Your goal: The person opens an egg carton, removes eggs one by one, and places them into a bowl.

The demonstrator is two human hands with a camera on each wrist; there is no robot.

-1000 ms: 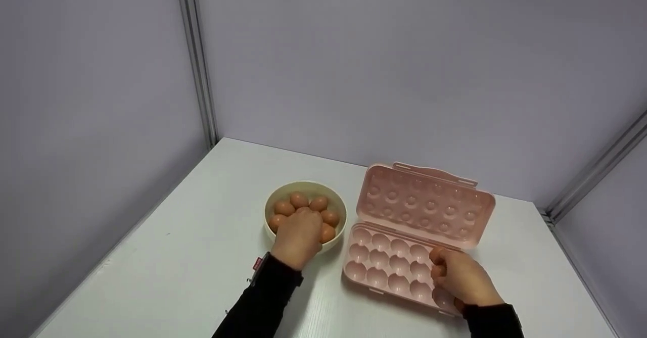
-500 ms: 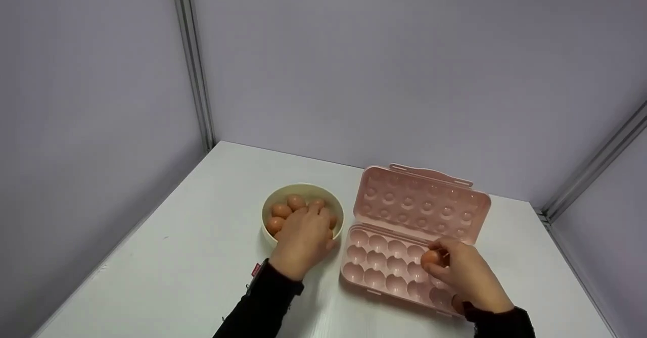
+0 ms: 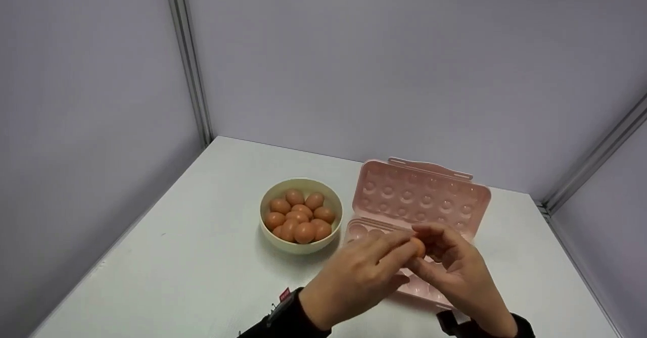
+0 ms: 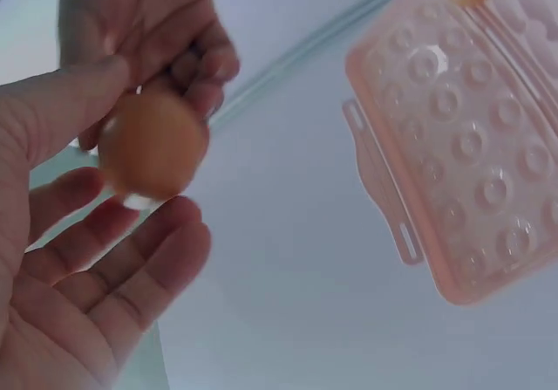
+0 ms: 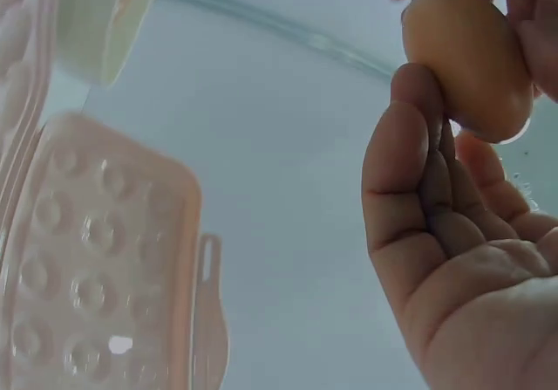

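Both hands meet above the open pink egg box (image 3: 424, 201), with one brown egg (image 3: 417, 247) pinched between them. The left hand (image 3: 359, 277) reaches in from the left, its thumb and fingers curled lightly round the egg; in the left wrist view the egg (image 4: 153, 146) sits against the thumb with the fingers (image 4: 131, 259) spread loosely beneath it. The right hand (image 3: 450, 272) comes in from the right, and in the right wrist view its fingers (image 5: 427, 172) are bent up against the side of the egg (image 5: 466, 58), so each hand has a partial hold on it. The egg hangs just above the far rows of the box's cups, in front of the raised lid. To the left of the box, well apart from the hands, a cream bowl (image 3: 268, 232) stands on the white desk (image 3: 192, 247), filled with more brown eggs (image 3: 301, 216).
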